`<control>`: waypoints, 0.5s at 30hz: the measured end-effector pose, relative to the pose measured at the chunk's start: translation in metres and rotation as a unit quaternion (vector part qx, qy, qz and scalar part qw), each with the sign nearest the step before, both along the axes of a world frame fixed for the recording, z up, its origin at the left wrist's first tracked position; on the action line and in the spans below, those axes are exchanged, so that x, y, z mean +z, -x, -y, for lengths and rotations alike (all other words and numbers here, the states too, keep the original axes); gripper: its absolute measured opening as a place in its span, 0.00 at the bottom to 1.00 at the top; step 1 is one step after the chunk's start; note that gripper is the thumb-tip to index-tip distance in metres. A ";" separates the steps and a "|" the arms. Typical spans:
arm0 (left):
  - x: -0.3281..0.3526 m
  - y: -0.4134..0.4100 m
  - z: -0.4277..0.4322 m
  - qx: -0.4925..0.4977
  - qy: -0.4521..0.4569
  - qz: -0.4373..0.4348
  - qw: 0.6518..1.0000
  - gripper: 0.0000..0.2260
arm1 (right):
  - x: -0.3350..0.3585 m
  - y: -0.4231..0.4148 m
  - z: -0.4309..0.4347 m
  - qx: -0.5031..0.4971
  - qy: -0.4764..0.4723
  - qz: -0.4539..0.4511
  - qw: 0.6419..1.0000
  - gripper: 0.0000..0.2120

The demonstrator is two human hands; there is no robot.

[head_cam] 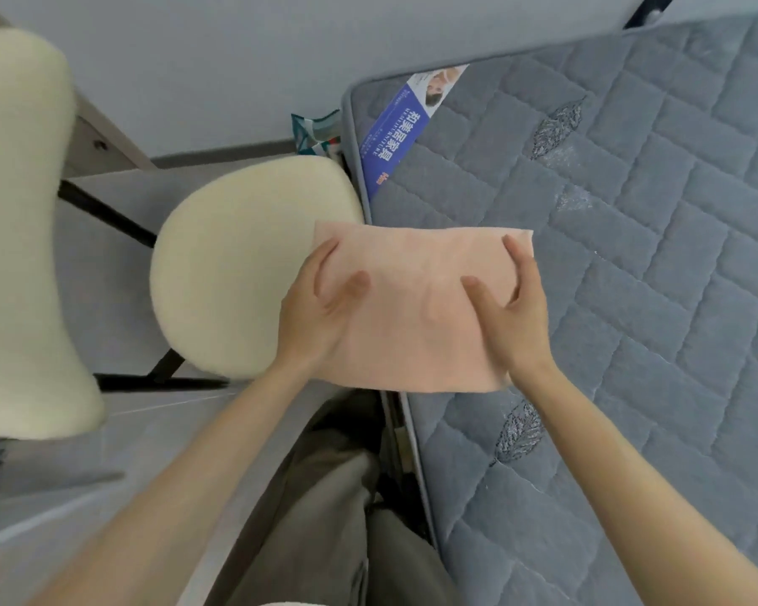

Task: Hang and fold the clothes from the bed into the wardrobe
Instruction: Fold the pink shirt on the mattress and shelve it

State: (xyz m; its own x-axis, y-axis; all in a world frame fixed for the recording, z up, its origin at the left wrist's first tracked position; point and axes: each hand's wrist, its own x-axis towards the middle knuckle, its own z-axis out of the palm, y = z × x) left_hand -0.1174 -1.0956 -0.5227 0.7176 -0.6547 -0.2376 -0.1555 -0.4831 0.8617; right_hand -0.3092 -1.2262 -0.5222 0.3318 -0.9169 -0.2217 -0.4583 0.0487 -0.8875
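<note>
Two hands hold folded pink cloth (pixel 412 317) over mattress (pixel 631 277) edge: left hand (pixel 320 306) on its 9 o'clock side, right hand (pixel 515 312) at 3, thumbs clamped on top w/ other fingers partly hidden. Cream chair seat (pixel 237 264) at 9, blue label (pixel 394 137) at 12.

peach cloth (pixel 416 308), grey quilted mattress (pixel 631 264)
</note>
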 end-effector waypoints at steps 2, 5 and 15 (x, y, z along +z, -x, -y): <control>0.020 0.005 -0.042 0.031 0.016 0.006 0.999 0.25 | 0.019 -0.003 -0.027 0.043 0.024 0.008 0.999 0.30; 0.054 0.011 -0.102 0.073 0.035 0.008 0.997 0.25 | 0.053 -0.010 -0.070 0.104 0.044 0.016 0.993 0.30; 0.182 0.046 -0.319 0.258 0.051 0.042 0.964 0.24 | 0.194 -0.048 -0.239 0.313 0.065 0.043 0.947 0.31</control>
State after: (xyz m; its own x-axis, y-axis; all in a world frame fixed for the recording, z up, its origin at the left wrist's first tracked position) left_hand -0.1630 -0.7762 -0.3412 0.9681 -0.2214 -0.1177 0.0117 -0.4289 0.9033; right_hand -0.2608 -0.9877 -0.3285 0.8308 -0.5524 -0.0678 -0.2875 -0.3216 -0.9022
